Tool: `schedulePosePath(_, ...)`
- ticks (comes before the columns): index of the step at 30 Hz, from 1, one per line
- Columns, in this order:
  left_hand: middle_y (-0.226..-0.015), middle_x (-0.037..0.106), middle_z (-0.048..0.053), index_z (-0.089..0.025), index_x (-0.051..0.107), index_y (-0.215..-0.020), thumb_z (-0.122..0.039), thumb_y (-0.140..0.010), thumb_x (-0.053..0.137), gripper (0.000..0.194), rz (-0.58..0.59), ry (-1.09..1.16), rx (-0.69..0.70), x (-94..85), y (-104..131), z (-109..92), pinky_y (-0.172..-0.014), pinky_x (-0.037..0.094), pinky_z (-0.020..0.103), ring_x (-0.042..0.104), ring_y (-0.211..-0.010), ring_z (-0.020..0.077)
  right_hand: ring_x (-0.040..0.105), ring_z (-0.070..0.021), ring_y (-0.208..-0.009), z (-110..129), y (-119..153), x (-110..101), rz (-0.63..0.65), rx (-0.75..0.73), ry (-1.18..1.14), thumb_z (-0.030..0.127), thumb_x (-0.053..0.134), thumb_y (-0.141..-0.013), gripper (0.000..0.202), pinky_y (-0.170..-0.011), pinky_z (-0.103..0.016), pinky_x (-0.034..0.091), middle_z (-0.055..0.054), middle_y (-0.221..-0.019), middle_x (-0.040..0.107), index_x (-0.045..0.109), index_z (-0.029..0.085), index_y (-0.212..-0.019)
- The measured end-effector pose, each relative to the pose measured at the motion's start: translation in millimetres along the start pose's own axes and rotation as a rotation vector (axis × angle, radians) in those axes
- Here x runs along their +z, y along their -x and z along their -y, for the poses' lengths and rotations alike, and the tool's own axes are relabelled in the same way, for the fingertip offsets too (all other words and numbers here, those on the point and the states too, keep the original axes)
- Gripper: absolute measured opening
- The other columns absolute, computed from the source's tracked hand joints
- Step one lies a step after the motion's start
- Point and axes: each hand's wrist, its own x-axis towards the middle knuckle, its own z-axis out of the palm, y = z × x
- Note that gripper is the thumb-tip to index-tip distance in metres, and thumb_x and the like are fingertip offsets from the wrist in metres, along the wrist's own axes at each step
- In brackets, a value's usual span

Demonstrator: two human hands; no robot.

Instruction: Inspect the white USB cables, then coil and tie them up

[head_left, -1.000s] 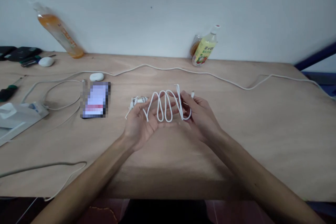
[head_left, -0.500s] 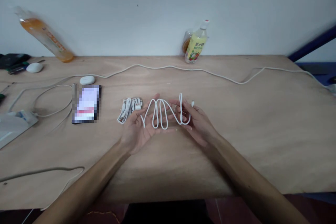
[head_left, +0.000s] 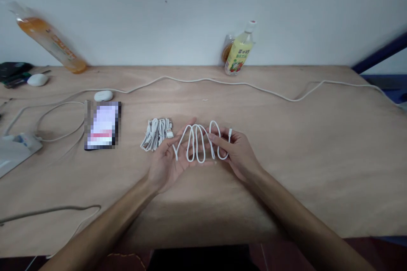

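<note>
A white cable [head_left: 200, 144] lies in several wavy loops across both hands, above the table. My left hand [head_left: 170, 161] is palm up under the left loops, its thumb near the cable's left part and its fingers stretched beneath. My right hand [head_left: 238, 150] pinches the right part of the cable between thumb and fingers, with a small white plug [head_left: 230, 133] sticking up beside its fingers. Just behind my left hand, a bundle of coiled white cables [head_left: 155, 133] rests on the table.
A phone [head_left: 102, 127], a white case [head_left: 103, 95] and another white case [head_left: 37, 79] lie left. A long cord [head_left: 190, 80] crosses the wooden table [head_left: 318, 156]. An orange bottle [head_left: 51, 42] and a yellow-labelled bottle [head_left: 239, 53] lean against the wall.
My right thumb and fingers have closed on the cable's right part. The upright right loop has shifted left and opened wider, and both hands sit slightly lower in view.
</note>
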Motion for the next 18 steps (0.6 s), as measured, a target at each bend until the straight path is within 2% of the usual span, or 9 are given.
schedulePosePath(7, -0.151, 0.073, 0.012, -0.030, 0.032, -0.178, -0.022, -0.104, 0.059, 0.079, -0.034, -0.059, 0.028, 0.0, 1.5, 3.8, -0.117, 0.058, 0.063, 0.073, -0.135, 0.0365, 0.040, -0.0085, -0.046, -3.9, 2.4, 2.6, 0.013, -0.021, 0.057, 0.054, 0.095, -0.066, 0.044, -0.045, -0.024, 0.026, 0.008, -0.051, 0.051, 0.080, 0.019, -0.086)
schedulePosePath(11, -0.147, 0.076, 0.010, -0.034, 0.046, -0.172, -0.014, -0.100, 0.073, 0.080, -0.102, -0.143, 0.050, 3.8, 0.6, 8.8, -0.117, 0.060, 0.056, 0.074, -0.133, 0.0328, 0.038, -0.0080, -0.046, -2.2, 3.8, 2.9, 0.057, -0.035, 0.054, 0.056, 0.094, -0.069, 0.041, -0.045, -0.023, 0.025, 0.008, -0.050, 0.049, 0.079, 0.020, -0.081)
schedulePosePath(13, -0.142, 0.079, 0.011, -0.030, 0.055, -0.166, -0.010, -0.094, 0.080, 0.079, -0.116, -0.177, 0.051, 5.1, 0.1, 11.4, -0.114, 0.062, 0.052, 0.076, -0.130, 0.0325, 0.037, -0.0080, -0.045, -2.0, 4.1, 2.5, 0.067, -0.031, 0.053, 0.056, 0.094, -0.070, 0.041, -0.045, -0.024, 0.025, 0.008, -0.050, 0.049, 0.077, 0.020, -0.079)
schedulePosePath(15, -0.136, 0.081, 0.012, -0.024, 0.065, -0.159, -0.010, -0.091, 0.083, 0.071, -0.129, -0.194, 0.035, 5.1, -0.3, 13.5, -0.111, 0.065, 0.048, 0.077, -0.127, 0.0327, 0.037, -0.0081, -0.045, -2.6, 4.3, 2.1, 0.064, -0.027, 0.048, 0.056, 0.095, -0.070, 0.041, -0.044, -0.024, 0.025, 0.008, -0.051, 0.049, 0.076, 0.021, -0.080)
schedulePosePath(18, -0.131, 0.083, 0.015, -0.018, 0.071, -0.150, -0.014, -0.097, 0.079, 0.054, -0.179, -0.170, 0.025, 3.7, -0.6, 14.5, -0.106, 0.067, 0.046, 0.079, -0.123, 0.0328, 0.037, -0.0082, -0.045, -3.9, 4.7, 1.7, 0.058, -0.030, 0.029, 0.055, 0.095, -0.070, 0.042, -0.044, -0.024, 0.025, 0.009, -0.051, 0.048, 0.074, 0.021, -0.081)
